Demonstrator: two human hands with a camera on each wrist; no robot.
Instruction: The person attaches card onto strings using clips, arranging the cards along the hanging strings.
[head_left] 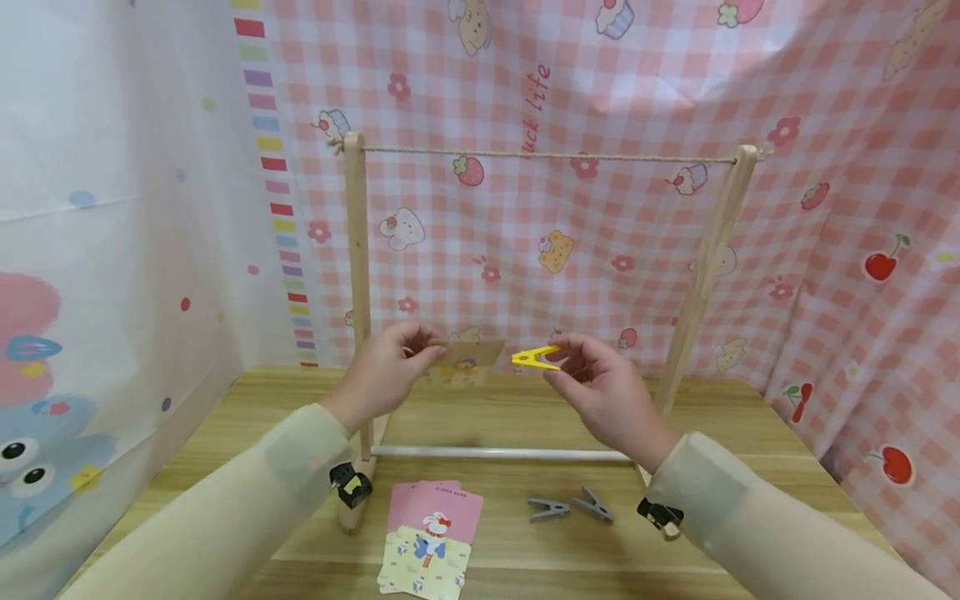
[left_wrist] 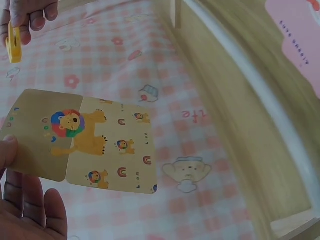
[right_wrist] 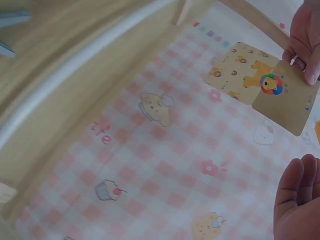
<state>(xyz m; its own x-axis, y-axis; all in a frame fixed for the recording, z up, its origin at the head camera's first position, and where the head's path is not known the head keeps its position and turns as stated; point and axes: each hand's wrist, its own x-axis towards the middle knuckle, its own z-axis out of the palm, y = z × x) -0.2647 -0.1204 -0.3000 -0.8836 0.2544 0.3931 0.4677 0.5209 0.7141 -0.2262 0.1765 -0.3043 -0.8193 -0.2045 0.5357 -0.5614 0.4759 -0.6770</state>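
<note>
The table (head_left: 480, 417) and rack (head_left: 360, 250) are viewed from the head, forward and downward. The card (left_wrist: 125, 150) is seen close up from the left wrist, farther off from the right, the checked cloth (right_wrist: 155, 150) faced by both; the white bar (head_left: 502, 453) is shared by all.

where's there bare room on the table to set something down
Bare tabletop lies between the cards and grey clothespins, and behind the white rod, before the checked curtain. Crowded: front left, cards beside the wooden foot.

Hands (head_left: 390, 367) (head_left: 609, 392) raised, left pinching, right apparently too
</note>
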